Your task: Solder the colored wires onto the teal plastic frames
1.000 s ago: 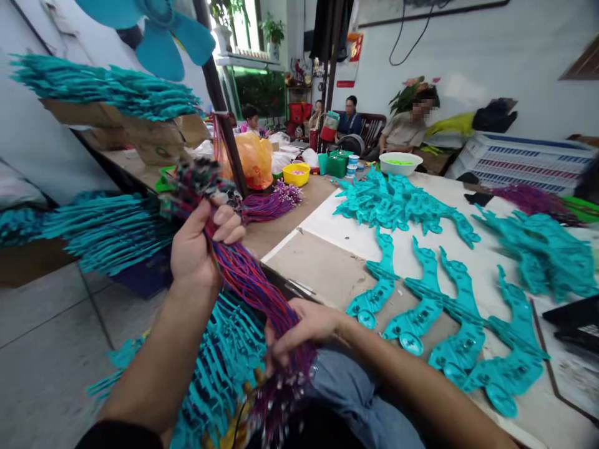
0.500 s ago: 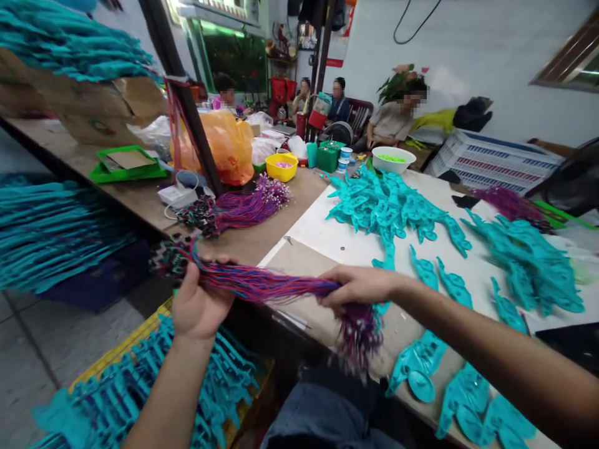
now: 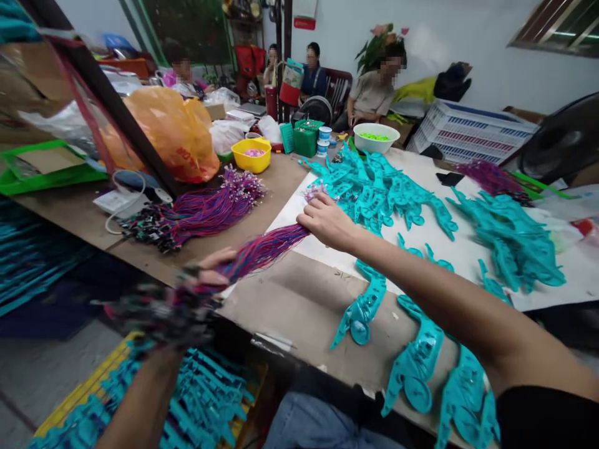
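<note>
A bundle of thin red, blue and purple wires [image 3: 266, 251] stretches between my two hands above the table's front edge. My left hand [image 3: 214, 267] is wrapped round it near its dark, blurred connector end [image 3: 163, 315], which hides part of that hand and wrist. My right hand [image 3: 327, 223] is closed round the other end, and pale pink tips stick out beyond its fingers. Beyond the bundle lies a pile of similar wires [image 3: 206, 209]. Right of my right hand, turquoise plastic parts [image 3: 374, 187] are heaped on white sheeting.
More turquoise parts [image 3: 416, 368] lie along the table's near edge. Below left, a yellow crate [image 3: 84, 390] holds several of them. A dark post [image 3: 107, 100] rises at the left beside an orange bag [image 3: 163, 131]. A yellow bowl [image 3: 253, 161] stands behind; several people sit farther back.
The bundle has swung round: its pale-tipped end has risen away from me with my right hand, while the connector end has dropped toward me over my left wrist. The view has shifted.
</note>
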{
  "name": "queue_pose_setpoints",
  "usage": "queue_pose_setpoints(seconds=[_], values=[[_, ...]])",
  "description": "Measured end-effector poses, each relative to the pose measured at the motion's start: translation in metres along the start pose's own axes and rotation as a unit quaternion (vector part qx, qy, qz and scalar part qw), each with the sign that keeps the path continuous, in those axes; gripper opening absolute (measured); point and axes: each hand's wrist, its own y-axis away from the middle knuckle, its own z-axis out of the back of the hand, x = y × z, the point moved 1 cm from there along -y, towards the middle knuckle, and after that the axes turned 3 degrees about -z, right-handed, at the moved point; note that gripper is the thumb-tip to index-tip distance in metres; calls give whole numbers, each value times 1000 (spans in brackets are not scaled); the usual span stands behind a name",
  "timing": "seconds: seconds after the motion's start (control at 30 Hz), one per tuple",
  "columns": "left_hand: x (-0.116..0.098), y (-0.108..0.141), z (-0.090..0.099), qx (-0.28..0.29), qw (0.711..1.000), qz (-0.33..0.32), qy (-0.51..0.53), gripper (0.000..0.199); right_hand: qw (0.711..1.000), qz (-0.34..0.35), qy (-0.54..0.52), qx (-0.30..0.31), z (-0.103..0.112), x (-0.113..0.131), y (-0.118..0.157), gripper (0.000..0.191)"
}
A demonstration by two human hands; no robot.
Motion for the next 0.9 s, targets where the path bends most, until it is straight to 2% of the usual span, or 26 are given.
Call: queue_pose_setpoints(seconds=[0.03,0.07,0.1,0.13,0.17,0.23,0.3,0.37,0.4,0.47,0.53,0.57,0.6,0.67,0.73,0.8,0.87,0.9], values=[[7,-3,2,107,983,-65,-132,10,999,13,25,-24,-15,-5,-2,28],[13,-4,5,214,930,-142,-264,11,998,27,42,-46,-28,-9,-5,28],[19,-3,8,300,855,-209,-368,15,995,41,54,-67,-39,-12,-9,28],[24,-3,11,352,790,-251,-434,18,992,56,63,-88,-47,-16,-13,27],[27,-2,14,383,740,-277,-478,22,989,71,69,-111,-52,-20,-19,26],[30,-3,19,407,679,-305,-530,27,981,86,70,-158,-58,-27,-34,26],[33,-7,23,417,641,-308,-566,28,980,73,44,-179,-65,-29,-48,26],[40,-14,26,441,604,-286,-599,32,987,58,-12,-148,-79,-22,-57,27],[45,-18,29,460,580,-269,-616,37,991,62,-44,-113,-88,-16,-57,27],[54,-27,35,495,528,-231,-650,53,990,94,-89,-50,-107,-1,-50,26],[60,-36,43,515,485,-201,-678,69,986,119,-111,-37,-119,6,-32,36],[59,-41,47,517,471,-193,-689,73,986,106,-123,-46,-121,3,-21,40],[57,-47,51,512,463,-186,-699,75,987,70,-134,-56,-121,-5,-8,42],[48,-63,55,495,466,-179,-711,75,986,-62,-138,-64,-117,-34,20,38],[38,-85,44,479,502,-174,-699,70,973,-206,-103,-29,-116,-69,47,36],[38,-111,11,466,575,-164,-652,56,950,-298,-86,41,-120,-97,71,57],[55,-135,-44,431,667,-135,-592,44,930,-334,-106,115,-130,-111,86,81],[71,-146,-76,413,703,-107,-569,46,922,-340,-120,142,-136,-113,90,87]])
